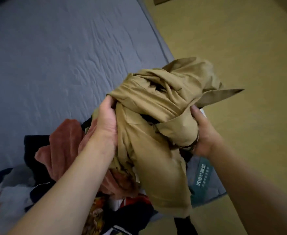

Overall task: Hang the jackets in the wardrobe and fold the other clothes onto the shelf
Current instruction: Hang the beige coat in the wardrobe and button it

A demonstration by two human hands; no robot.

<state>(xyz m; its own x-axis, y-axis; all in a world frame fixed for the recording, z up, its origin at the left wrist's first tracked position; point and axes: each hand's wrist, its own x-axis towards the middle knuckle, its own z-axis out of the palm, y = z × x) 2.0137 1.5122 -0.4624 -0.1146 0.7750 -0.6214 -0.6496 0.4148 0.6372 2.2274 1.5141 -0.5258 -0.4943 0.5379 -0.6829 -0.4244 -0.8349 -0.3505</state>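
the blue mattress (54, 56) fills our left, a heap of clothes (58, 158) at its near corner. above that heap we hold the tan jacket (158, 119) bunched, its length hanging down toward us. our left hand (106, 122) grasps its left side, our right hand (200, 133) cups under its right; both equally near.
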